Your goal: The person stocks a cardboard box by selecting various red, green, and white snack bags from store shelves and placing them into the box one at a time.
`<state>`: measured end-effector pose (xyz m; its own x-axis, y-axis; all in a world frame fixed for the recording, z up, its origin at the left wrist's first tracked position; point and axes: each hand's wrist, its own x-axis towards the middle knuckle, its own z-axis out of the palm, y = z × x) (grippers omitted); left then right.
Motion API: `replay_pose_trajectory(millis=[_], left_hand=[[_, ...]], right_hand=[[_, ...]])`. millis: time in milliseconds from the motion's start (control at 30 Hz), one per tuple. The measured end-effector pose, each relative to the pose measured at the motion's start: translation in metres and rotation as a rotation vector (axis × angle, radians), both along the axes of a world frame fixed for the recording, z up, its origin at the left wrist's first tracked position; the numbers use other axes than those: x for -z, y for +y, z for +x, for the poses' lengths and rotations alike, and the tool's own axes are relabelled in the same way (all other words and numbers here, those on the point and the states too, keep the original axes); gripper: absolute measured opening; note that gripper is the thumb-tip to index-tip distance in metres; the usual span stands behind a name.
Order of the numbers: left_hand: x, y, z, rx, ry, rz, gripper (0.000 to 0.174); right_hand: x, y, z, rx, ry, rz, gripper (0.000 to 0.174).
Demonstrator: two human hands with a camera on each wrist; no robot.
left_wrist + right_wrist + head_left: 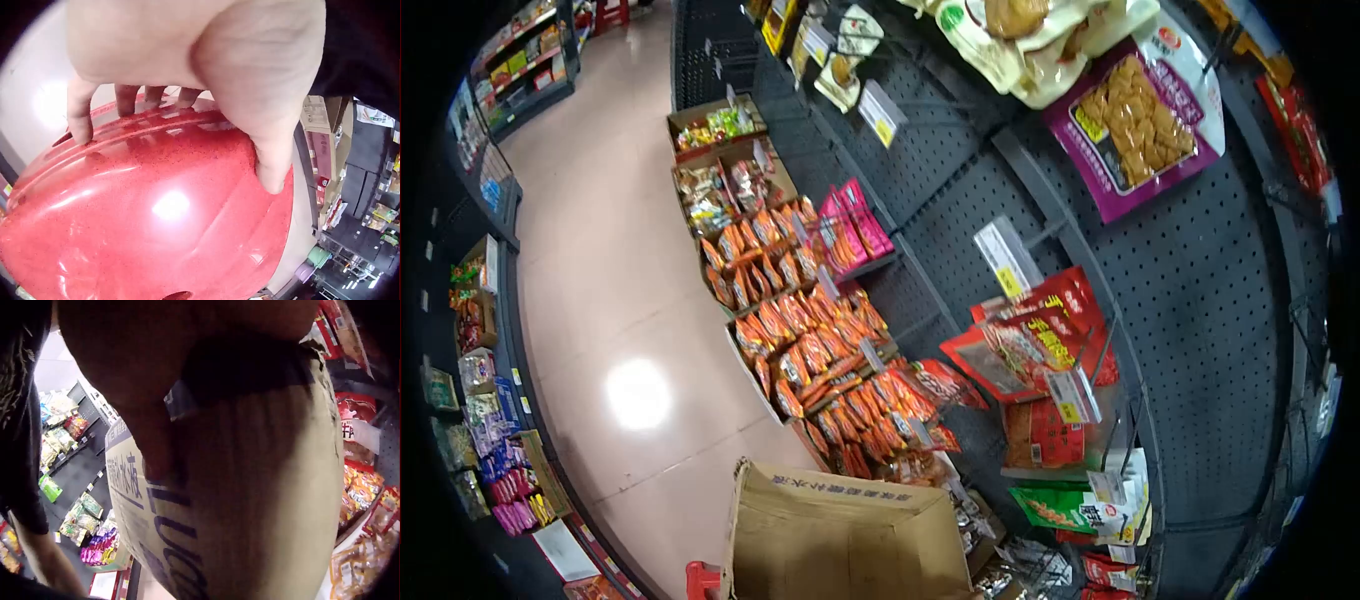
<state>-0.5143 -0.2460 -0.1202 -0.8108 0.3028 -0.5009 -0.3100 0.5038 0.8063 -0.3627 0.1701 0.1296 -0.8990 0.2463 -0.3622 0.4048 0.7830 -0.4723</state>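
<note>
In the left wrist view my left hand (194, 47) grips a red plastic stool (187, 206), fingers spread over its far edge and thumb down on the near side. A small red piece of it shows at the bottom of the head view. My right hand (147, 381), dark in shadow, holds the top edge of a cardboard box (262, 475), a finger lying against its printed side. From the head view the open box (850, 500) stands tilted near the bottom, its inside bare brown card. Neither hand shows in the head view.
Cartons of orange snack packets (800, 330) line the lower shelf beside the aisle floor (600, 250). Hanging bags, including a purple bag (1135, 130) and red bags (1045, 335), fill hooks on the dark perforated rack (1200, 300). Another stocked shelf (510, 420) runs along the left.
</note>
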Motion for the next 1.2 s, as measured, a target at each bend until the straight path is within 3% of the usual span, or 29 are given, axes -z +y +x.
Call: replay_pose_trajectory(millis=[167,367,433,567,667,833,1000,1100,1200], left_hand=[[0.0,0.009,0.021,-0.006,-0.055,0.037,0.042],[-0.008,0.057,-0.021,0.001,-0.036,0.15,0.043],[-0.001,0.082,-0.052,0.021,-0.043,0.2,0.043],[0.017,0.136,-0.133,0.131,-0.084,0.299,0.043],[0.032,0.186,-0.179,0.274,-0.147,0.371,0.043],[0.053,0.297,-0.229,0.546,-0.194,0.505,0.044],[0.053,0.355,-0.234,0.743,-0.179,0.601,0.045],[0.023,0.356,-0.219,0.831,-0.183,0.643,0.045],[-0.03,0.345,-0.207,0.908,-0.187,0.668,0.045]], right_hand=[[0.012,0.007,0.033,-0.004,-0.033,-0.082,0.021],[-0.009,0.033,0.048,0.147,0.095,-0.158,0.013],[-0.016,0.034,0.039,0.228,0.049,-0.233,0.01],[-0.015,0.022,0.015,0.26,0.156,-0.147,0.016],[-0.004,0.01,0.008,0.459,0.169,-0.154,0.019],[0.016,-0.024,0.013,0.534,0.366,0.038,0.018],[0.041,-0.075,0.046,0.536,0.434,0.235,0.016],[0.033,-0.12,0.062,0.584,0.529,0.39,0.017],[0.015,-0.163,0.089,0.628,0.434,0.51,0.014]])
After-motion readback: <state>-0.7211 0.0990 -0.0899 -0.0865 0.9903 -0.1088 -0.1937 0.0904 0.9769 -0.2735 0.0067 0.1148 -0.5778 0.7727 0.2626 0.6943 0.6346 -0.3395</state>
